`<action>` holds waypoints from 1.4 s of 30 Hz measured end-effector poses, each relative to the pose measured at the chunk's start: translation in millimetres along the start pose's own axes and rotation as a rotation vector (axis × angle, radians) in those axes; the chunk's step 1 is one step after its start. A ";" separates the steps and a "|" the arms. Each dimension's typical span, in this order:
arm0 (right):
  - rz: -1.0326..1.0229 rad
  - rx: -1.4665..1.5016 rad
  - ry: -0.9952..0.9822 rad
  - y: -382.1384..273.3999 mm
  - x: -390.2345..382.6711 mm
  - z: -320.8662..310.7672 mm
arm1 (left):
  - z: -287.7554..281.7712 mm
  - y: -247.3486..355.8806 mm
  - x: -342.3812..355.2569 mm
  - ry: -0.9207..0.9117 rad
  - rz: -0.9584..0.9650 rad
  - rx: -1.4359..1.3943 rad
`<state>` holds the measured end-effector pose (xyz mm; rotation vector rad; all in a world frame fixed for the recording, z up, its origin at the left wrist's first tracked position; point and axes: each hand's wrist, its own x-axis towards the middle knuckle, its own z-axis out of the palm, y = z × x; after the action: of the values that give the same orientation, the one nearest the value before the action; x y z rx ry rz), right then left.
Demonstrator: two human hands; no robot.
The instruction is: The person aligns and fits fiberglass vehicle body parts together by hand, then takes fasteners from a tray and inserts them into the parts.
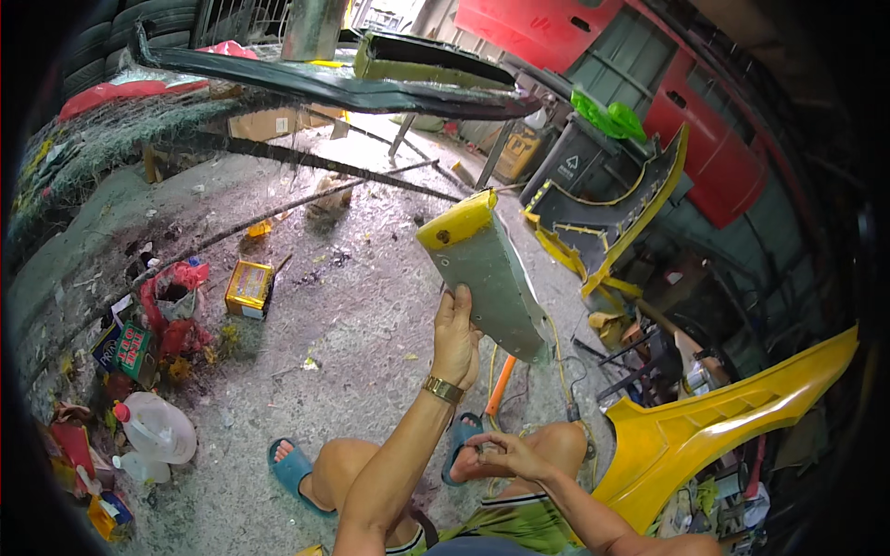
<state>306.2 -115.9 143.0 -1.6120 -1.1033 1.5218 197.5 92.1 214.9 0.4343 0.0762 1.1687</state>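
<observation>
My left hand (456,335), a metal watch on its wrist, grips the lower left edge of a grey-green body panel piece (491,278). The thumb lies on the panel's flat face. A yellow painted strip (456,227) with a dark round spot runs along its top end, and the piece is held up, tilted, above the floor. Beside my right knee hovers my right hand (508,456), fingers loosely bent and apart, with nothing visible in them. An orange-handled tool (501,389) lies on the floor just below the panel.
A large yellow fender (705,431) lies at the right. Behind it are a yellow-edged bumper part (603,222) and a dark bin (579,157). A cluttered rack (213,120) holds a long black bumper strip (343,88). A yellow tin (249,287) and plastic jug (159,428) stand left.
</observation>
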 end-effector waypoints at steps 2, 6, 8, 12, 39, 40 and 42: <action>-0.088 -0.003 0.008 -6.9 9.5 -9.1 | 12.6 1.8 8.8 -0.008 0.005 -0.025; -0.034 0.397 0.192 -12.3 53.3 -34.9 | 34.0 1.1 20.2 -0.022 0.026 -0.047; -0.223 0.647 0.189 -11.0 96.3 -44.8 | 37.5 -1.2 22.6 -0.014 -0.009 -0.028; -0.235 0.459 0.299 -152.3 135.8 20.6 | 24.4 -3.6 20.9 0.059 -0.014 -0.034; -0.450 -0.492 0.268 -201.6 42.9 86.7 | 19.1 -5.7 40.1 0.152 0.159 -0.062; -0.440 -0.483 0.273 -200.4 43.7 85.6 | 18.6 -7.1 40.5 0.148 0.139 -0.055; -0.425 -0.458 0.267 -197.0 45.8 86.6 | 15.9 -5.7 41.7 0.171 0.166 -0.056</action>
<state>191.8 2.8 288.7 -1.6659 -1.5907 0.7900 223.6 123.3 234.1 0.2942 0.1572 1.3671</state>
